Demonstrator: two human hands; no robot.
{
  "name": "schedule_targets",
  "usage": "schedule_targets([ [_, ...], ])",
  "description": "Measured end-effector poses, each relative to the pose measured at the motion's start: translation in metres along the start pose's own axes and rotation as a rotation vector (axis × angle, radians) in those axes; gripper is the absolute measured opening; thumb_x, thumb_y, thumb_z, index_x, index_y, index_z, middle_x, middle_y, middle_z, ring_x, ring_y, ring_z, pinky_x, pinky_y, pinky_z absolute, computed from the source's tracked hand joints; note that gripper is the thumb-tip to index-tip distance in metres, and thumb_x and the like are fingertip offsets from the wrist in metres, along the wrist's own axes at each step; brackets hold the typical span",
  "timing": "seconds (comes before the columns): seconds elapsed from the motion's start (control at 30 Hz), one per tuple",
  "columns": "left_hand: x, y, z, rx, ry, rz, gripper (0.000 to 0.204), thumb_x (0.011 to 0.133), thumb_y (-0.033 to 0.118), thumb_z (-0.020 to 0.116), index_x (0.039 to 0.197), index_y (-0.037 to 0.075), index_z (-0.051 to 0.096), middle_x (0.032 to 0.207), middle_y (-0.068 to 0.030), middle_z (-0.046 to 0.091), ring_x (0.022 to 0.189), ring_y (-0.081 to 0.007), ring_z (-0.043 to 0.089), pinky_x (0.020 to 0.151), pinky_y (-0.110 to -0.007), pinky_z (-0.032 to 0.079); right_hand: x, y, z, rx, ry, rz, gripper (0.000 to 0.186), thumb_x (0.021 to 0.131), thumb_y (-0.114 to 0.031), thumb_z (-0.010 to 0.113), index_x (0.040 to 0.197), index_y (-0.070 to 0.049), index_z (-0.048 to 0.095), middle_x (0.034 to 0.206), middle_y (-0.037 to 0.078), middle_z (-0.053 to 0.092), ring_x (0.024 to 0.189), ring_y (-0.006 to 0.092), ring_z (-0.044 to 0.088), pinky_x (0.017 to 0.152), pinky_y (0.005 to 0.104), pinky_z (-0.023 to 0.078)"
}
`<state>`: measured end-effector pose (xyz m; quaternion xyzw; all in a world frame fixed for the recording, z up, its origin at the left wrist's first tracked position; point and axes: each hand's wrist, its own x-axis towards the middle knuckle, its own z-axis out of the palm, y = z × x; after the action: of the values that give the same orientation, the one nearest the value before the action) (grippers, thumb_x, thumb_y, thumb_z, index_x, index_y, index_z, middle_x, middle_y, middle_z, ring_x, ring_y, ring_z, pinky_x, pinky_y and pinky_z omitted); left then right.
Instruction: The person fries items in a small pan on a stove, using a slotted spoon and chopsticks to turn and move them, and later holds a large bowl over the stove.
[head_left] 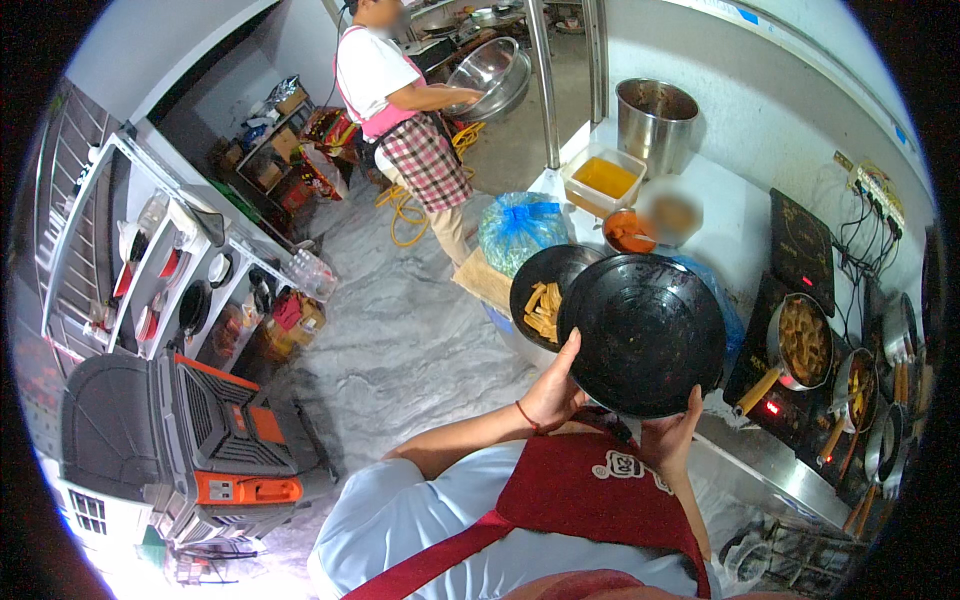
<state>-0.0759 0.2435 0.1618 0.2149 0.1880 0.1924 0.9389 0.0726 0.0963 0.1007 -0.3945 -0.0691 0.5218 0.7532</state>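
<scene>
A large round black plate point(650, 330) is held up in front of my chest, its dark face toward me with a few small specks on it. My left hand point(556, 388) grips its lower left rim, thumb on the near side. At its lower right edge my right hand point(672, 436) also has hold, with most fingers hidden behind. Just beyond it, partly covered by the plate, a second black bowl point(560, 264) contains yellowish strips of food point(543, 311). A blue-tied plastic bag of green stuff point(522, 232) lies behind that bowl.
On the white counter stand a tall steel pot point(655, 125), a tub of orange liquid point(606, 178) and a bowl of red sauce point(628, 231). Pans of food point(801, 342) sit on cookers at right. A co-worker point(400, 120) carries a steel bowl point(488, 80). A grey-orange case point(235, 440) stands left.
</scene>
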Motion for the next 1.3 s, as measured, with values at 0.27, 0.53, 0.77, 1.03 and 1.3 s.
schedule_targets([
  [0.27, 0.004, -0.001, -0.002, 0.006, -0.009, 0.006, 0.060, 0.090, 0.050, 0.042, 0.136, 0.014, 0.030, 0.136, -0.0025, 0.039, 0.121, -0.0175, 0.041, 0.099, -0.034, 0.036, -0.008, -0.013, 0.035, 0.037, 0.026, -0.030, 0.060, 0.089, -0.052, 0.037, 0.136, -0.015, 0.029, 0.135, 0.005, 0.039, 0.123, 0.0254, 0.038, 0.102, 0.0426, 0.028],
  [0.53, 0.007, -0.002, -0.006, -0.020, 0.016, -0.009, 0.054, 0.090, 0.045, 0.044, 0.134, 0.015, 0.034, 0.132, -0.0012, 0.043, 0.117, -0.0174, 0.045, 0.096, -0.034, 0.039, -0.008, -0.015, 0.038, 0.024, 0.047, -0.032, 0.064, 0.088, -0.054, 0.038, 0.137, -0.015, 0.025, 0.138, 0.006, 0.035, 0.126, 0.0256, 0.034, 0.103, 0.0437, 0.026],
  [0.77, 0.010, -0.002, -0.004, -0.001, 0.051, 0.000, 0.049, 0.091, 0.040, 0.046, 0.131, 0.013, 0.039, 0.129, -0.0010, 0.047, 0.114, -0.0178, 0.048, 0.094, -0.036, 0.041, -0.008, -0.019, 0.039, 0.015, 0.076, -0.044, 0.068, 0.086, -0.056, 0.042, 0.137, -0.014, 0.025, 0.138, 0.007, 0.034, 0.126, 0.0266, 0.034, 0.102, 0.0434, 0.029],
  [1.03, 0.014, -0.005, -0.004, -0.010, 0.015, 0.020, 0.050, 0.091, 0.040, 0.045, 0.131, 0.012, 0.038, 0.130, -0.0024, 0.046, 0.115, -0.0185, 0.047, 0.095, -0.037, 0.040, -0.008, -0.018, 0.038, 0.010, 0.095, -0.077, 0.070, 0.085, -0.058, 0.042, 0.137, -0.014, 0.026, 0.139, 0.006, 0.032, 0.127, 0.0256, 0.032, 0.103, 0.0434, 0.027],
  [1.3, 0.009, -0.003, 0.002, 0.022, -0.003, 0.009, 0.051, 0.091, 0.042, 0.043, 0.131, 0.011, 0.037, 0.131, -0.0037, 0.045, 0.116, -0.0201, 0.047, 0.095, -0.039, 0.040, -0.011, -0.019, 0.039, -0.019, 0.101, -0.044, 0.072, 0.084, -0.059, 0.043, 0.138, -0.016, 0.023, 0.141, 0.006, 0.029, 0.128, 0.0264, 0.030, 0.103, 0.0427, 0.026],
])
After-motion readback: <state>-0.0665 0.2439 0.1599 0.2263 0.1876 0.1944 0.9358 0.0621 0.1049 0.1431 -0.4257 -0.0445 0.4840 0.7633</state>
